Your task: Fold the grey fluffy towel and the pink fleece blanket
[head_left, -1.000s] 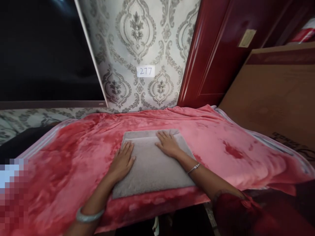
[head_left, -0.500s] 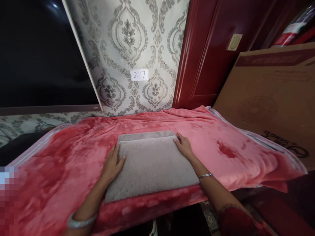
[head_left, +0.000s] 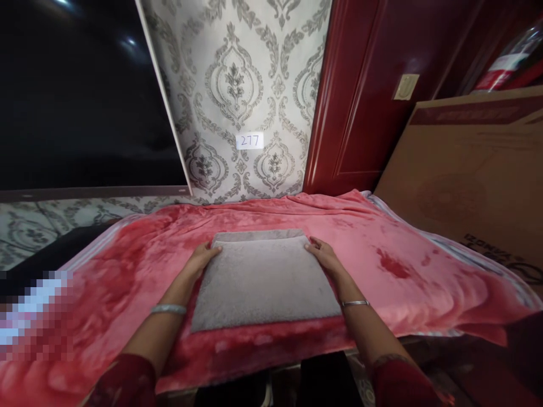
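Note:
A grey plush cloth (head_left: pixel 267 282), folded over on itself, lies flat in front of me. Along its far side a strip of the lower layer shows beyond the upper layer's edge. My left hand (head_left: pixel 202 257) is at the far left corner, its thumb on top and its fingers curled at the side. At the far right corner, my right hand (head_left: pixel 324 254) has its thumb on the cloth's edge and its fingers bent beside it. Both hands appear to pinch the edge; the undersides of the fingers are hidden.
A red and pink blanket (head_left: pixel 360 243) covers the table under the cloth. Behind it are a patterned wall with a number card (head_left: pixel 250 141) and a dark television (head_left: pixel 85 113). A large cardboard box (head_left: pixel 462 169) stands on the right, with a bottle (head_left: pixel 504 68) behind it.
My left hand has slid from the left side of the cloth up to its far left corner and closed. My right hand stays near the far right corner. The view has shifted slightly.

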`<state>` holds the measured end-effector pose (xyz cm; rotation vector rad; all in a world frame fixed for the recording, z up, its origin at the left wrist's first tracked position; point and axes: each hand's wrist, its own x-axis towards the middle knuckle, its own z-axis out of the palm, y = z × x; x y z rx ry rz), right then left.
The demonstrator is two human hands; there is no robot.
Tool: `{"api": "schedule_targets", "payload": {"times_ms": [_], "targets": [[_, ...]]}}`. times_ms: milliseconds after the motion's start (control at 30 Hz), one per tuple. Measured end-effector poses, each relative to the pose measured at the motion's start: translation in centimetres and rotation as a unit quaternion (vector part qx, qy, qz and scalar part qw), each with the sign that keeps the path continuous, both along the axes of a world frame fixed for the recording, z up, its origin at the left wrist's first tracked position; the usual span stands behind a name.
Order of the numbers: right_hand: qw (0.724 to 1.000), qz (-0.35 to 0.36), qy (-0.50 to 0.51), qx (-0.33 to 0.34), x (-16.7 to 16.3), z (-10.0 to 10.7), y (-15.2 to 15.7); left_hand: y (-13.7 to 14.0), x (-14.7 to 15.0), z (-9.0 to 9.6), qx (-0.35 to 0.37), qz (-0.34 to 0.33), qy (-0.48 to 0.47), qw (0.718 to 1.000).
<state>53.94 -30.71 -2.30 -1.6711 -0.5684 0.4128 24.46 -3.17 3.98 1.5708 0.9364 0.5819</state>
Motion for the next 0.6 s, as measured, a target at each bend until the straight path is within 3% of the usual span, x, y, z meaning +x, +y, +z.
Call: {"api": "schedule_targets", "payload": {"times_ms": [267,400,500,600], "targets": [[0.994,0.083,0.077,-0.008,-1.6,4.1,0.6,-0.8,0.7,2.0,-0.055,-0.035,0.003,0.998],[0.995,0.079,0.055,0.008,-1.6,7.0,0.9,-1.0,0.9,4.2,-0.057,-0.051,-0.026,0.997],[0.997,0.052,0.017,0.052,-0.6,10.4,0.9,-1.1,1.1,7.4,0.009,-0.056,-0.085,0.995],[0.989,0.018,-0.071,0.126,0.3,14.4,0.6,-1.4,0.8,11.4,0.187,-0.056,-0.146,0.970]]}}
